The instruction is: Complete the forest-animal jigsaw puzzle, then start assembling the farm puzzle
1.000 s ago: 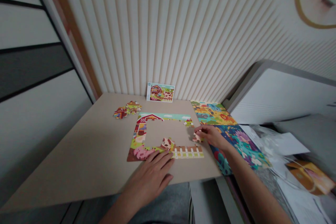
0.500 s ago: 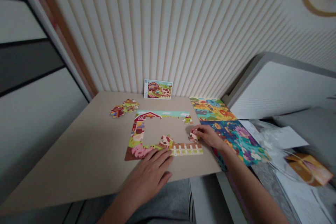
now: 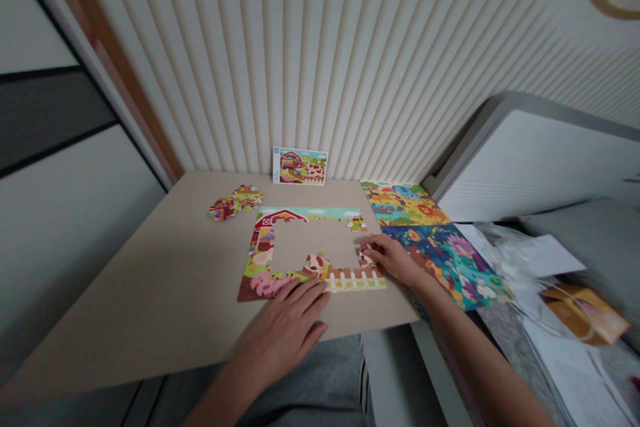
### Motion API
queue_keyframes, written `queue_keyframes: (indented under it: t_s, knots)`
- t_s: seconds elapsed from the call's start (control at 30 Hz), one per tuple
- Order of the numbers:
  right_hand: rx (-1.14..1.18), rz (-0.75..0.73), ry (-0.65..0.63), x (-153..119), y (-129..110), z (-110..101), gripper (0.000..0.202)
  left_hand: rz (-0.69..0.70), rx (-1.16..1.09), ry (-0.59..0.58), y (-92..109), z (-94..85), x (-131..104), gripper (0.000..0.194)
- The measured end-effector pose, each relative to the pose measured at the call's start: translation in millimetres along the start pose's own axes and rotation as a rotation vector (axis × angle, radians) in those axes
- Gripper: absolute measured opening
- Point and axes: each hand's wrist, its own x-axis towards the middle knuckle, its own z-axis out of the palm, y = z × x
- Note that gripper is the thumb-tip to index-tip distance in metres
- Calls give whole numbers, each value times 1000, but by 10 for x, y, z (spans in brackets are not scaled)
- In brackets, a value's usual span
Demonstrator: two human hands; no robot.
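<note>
A partly assembled farm jigsaw puzzle (image 3: 253, 257) lies on the table, its border joined around a bare middle. My left hand (image 3: 285, 323) rests flat with spread fingers on the puzzle's lower edge, beside the pink pig. At the right side, my right hand (image 3: 395, 259) pinches a brown-and-white puzzle piece (image 3: 366, 259) just above the white fence row; the fingers partly cover it. A cow-patterned piece (image 3: 316, 263) sits against the inner side of the bottom row. Loose puzzle pieces (image 3: 234, 203) lie in a small pile at the back left.
Leaning on the ribbed wall, a reference card (image 3: 301, 166) shows the farm picture. Two other puzzles, a yellow animal scene (image 3: 405, 205) and a blue sea scene (image 3: 457, 267), lie at the right. Beyond them are papers, a plastic bag and an orange packet (image 3: 585, 313).
My right hand has shifted very slightly left with the puzzle piece, close against the fence row. My left hand stays where it was. The whole view has tilted a little.
</note>
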Motion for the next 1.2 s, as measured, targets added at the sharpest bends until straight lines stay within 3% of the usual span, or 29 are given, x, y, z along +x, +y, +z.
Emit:
queue_keyframes:
  t_s: [0.27, 0.43, 0.77, 1.0, 1.2]
  knots:
    - [-181, -157, 46, -29, 6, 24, 23, -4, 12, -6, 5, 6, -3, 47]
    - [-237, -141, -37, -161, -104, -52, 28, 10, 15, -4, -13, 21, 0, 47]
    - [-122, -36, -36, -182, -65, -44, 28, 3, 6, 4, -4, 16, -6, 47]
    - [-118, -41, -44, -246, -151, -37, 20, 2, -4, 8, 4, 5, 9, 46]
    - [-138, -9, 29, -148, -473, 99, 23, -9, 1, -11, 23, -16, 4, 46]
